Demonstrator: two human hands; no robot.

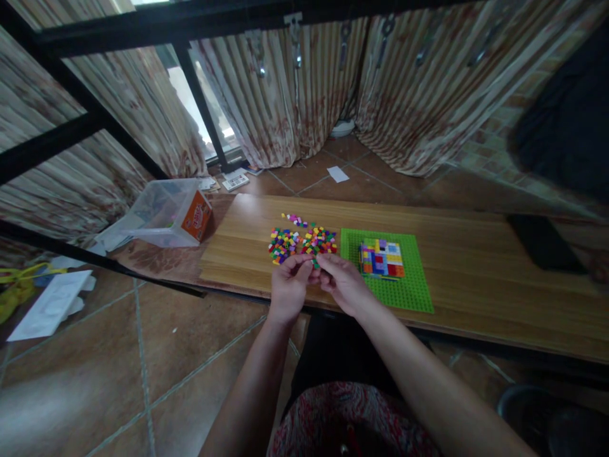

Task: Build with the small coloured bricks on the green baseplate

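a small green piece sits between your fingertips, just over the near edge of the brick heaps; it is too tiny to make out its shape. your left hand and right hand meet there, thumbs and fingers of both bent in and pinched around it, and you can't tell from this view which one bears more of the grip. right behind your fingers lie two heaps of loose bricks in mixed colours, the left heap and the right heap near each other, with a thin scatter of bricks beyond them. just to your right is a green baseplate, carrying a multicoloured brick build. all of this rests on a long wooden board, where a flat black object lies well apart, toward the right end. off the board's left end you have a clear plastic bin with an orange label. past the far edge, a white sheet lies on the tiled floor, in front of striped curtains, with a black metal frame crossing above.
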